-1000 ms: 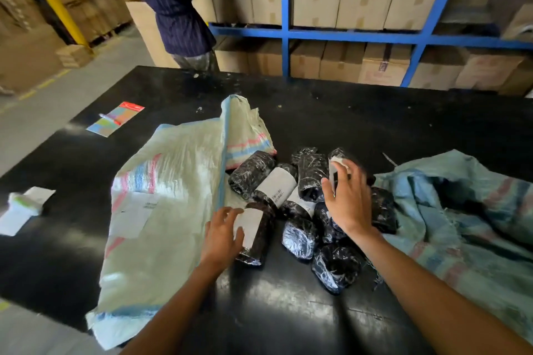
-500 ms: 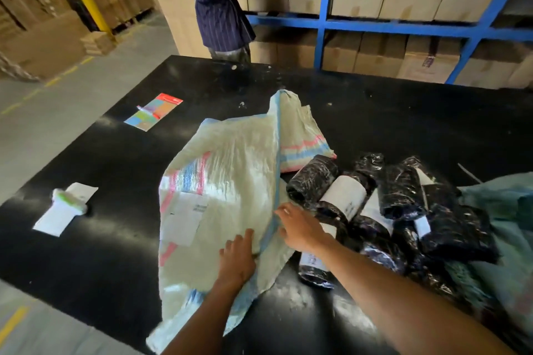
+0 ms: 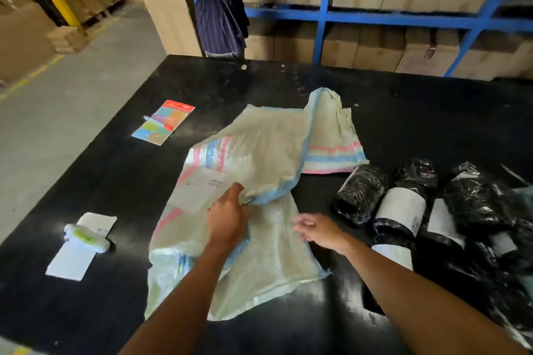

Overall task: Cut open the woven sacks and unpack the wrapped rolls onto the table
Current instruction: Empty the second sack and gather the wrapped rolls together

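An empty pale woven sack (image 3: 259, 158) with pink and blue stripes lies flattened and folded on the black table (image 3: 418, 112). My left hand (image 3: 227, 219) grips a fold of the sack near its white label. My right hand (image 3: 320, 229) hovers just above the sack's right part, fingers relaxed and holding nothing. Several rolls wrapped in black plastic (image 3: 360, 196), some with white labels, lie in a heap to the right. A second bluish sack (image 3: 526, 196) barely shows at the right edge.
A colourful card (image 3: 163, 122) and a white paper with a small green-and-white object (image 3: 83, 238) lie on the table's left side. A person in a striped shirt (image 3: 219, 8) stands beyond the far edge. Blue shelving (image 3: 403, 17) holds cardboard boxes.
My right hand left the rolls and came over to the sack. My left hand moved up the sack and took hold of a fold. The view shifted left.
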`<state>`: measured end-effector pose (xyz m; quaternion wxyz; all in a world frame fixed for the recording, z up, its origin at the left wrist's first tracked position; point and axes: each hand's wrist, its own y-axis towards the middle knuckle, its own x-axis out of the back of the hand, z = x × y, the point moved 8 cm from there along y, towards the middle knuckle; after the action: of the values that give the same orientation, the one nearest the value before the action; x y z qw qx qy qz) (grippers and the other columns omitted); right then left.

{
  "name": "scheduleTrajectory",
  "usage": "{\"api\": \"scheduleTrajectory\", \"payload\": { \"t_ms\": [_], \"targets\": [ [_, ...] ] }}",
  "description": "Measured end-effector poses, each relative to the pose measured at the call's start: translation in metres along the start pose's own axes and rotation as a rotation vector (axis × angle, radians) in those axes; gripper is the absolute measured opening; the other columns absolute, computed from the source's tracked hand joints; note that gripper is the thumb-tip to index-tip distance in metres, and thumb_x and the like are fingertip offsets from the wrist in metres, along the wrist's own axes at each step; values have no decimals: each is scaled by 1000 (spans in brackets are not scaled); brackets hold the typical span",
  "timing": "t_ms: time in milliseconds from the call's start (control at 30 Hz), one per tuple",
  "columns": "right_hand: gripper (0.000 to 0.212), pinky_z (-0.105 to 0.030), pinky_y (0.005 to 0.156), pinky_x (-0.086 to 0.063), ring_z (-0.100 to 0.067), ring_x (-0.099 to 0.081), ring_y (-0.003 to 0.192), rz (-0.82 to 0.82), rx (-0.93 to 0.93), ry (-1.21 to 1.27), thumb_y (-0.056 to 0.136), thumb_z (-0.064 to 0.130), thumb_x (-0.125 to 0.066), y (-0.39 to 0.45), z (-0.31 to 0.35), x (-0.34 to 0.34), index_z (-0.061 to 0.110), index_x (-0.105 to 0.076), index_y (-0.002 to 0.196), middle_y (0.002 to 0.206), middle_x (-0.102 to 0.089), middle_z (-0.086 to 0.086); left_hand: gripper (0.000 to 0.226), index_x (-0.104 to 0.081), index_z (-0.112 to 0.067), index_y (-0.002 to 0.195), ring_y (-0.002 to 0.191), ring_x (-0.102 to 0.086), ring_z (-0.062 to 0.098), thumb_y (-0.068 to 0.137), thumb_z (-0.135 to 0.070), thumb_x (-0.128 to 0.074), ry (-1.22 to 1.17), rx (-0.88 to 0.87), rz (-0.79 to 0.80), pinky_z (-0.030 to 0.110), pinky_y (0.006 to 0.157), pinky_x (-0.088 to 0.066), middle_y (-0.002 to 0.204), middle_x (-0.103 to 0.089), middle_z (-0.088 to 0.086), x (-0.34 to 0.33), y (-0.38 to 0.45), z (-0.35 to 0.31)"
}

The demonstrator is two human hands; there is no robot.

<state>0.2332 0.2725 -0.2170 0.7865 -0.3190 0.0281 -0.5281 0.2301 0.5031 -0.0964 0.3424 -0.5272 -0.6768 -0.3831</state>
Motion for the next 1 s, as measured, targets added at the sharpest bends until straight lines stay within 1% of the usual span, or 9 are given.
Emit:
{"api": "scheduleTrajectory", "payload": {
  "t_ms": [167,333,433,500,600,700,833,900,1000],
  "targets": [
    [30,-42,95,-51,-21,-64,107,-116,-95,733,98,53,-49,21,53,1,36,-50,123,115,-66,6,34,-57,-30,115,113,-61,25,83,-21,-48,-67,-110,696,33,89,-48,118,-67,-1,-55,-52,33],
    [49,-36,81,-59,-20,-71,99,-173,56,570,88,-1,-63,29,101,-13,23,-57,130,113,-72,-3,39,-61,-18,128,103,-59,12,94,-34,-52,-384,221,1209,30,95,-46,127,-64,4,-67,-84,30],
    [44,-16,79,-53,-10,-68,106,8,161,341,88,3,-65,18,117,-42,20,-62,129,121,-69,0,37,-72,-11,97,89,-66,22,92,-34,-43,-713,433,589,45,101,-49,101,-73,9,-20,0,38],
    [43,-9,81,-47,-5,-64,110,116,170,192,89,11,-69,5,112,-64,19,-61,132,125,-67,5,42,-63,-16,121,111,-61,27,96,-45,-48,-696,401,304,46,106,-45,121,-66,10,8,46,29],
    [45,-9,89,-46,6,-58,106,291,177,-60,91,22,-69,-17,100,-100,24,-59,135,121,-61,23,95,-13,-25,158,141,-36,31,85,-59,-64,-432,235,448,47,117,-30,157,-33,8,-9,70,-19],
    [49,-19,96,-45,0,-59,103,459,57,-181,87,28,-69,-33,75,-112,24,-60,135,125,-63,15,75,-27,-21,155,135,-46,32,90,-26,-64,-408,188,424,34,109,-35,147,-48,11,-29,64,-31],
    [32,-35,92,-57,-24,-69,98,42,-87,430,99,10,-49,-31,76,-14,3,-63,126,112,-71,-9,26,-73,-22,106,98,-66,7,87,-14,-57,-569,4,519,22,89,-49,101,-73,-7,-11,43,-62],
    [52,-49,88,-58,-38,-68,101,-156,-109,876,103,40,-44,-36,89,30,-4,-57,126,119,-65,-20,30,-72,-26,86,77,-63,-6,85,-2,-54,-631,30,555,15,77,-47,82,-70,-16,13,38,-74],
    [86,-64,91,-50,-46,-59,112,-142,-104,1217,80,82,-45,-42,132,54,8,-56,122,122,-58,-22,27,-70,-18,81,68,-59,-8,69,-6,-50,-608,7,625,13,71,-45,73,-67,-21,60,24,-103]
  ]
}}
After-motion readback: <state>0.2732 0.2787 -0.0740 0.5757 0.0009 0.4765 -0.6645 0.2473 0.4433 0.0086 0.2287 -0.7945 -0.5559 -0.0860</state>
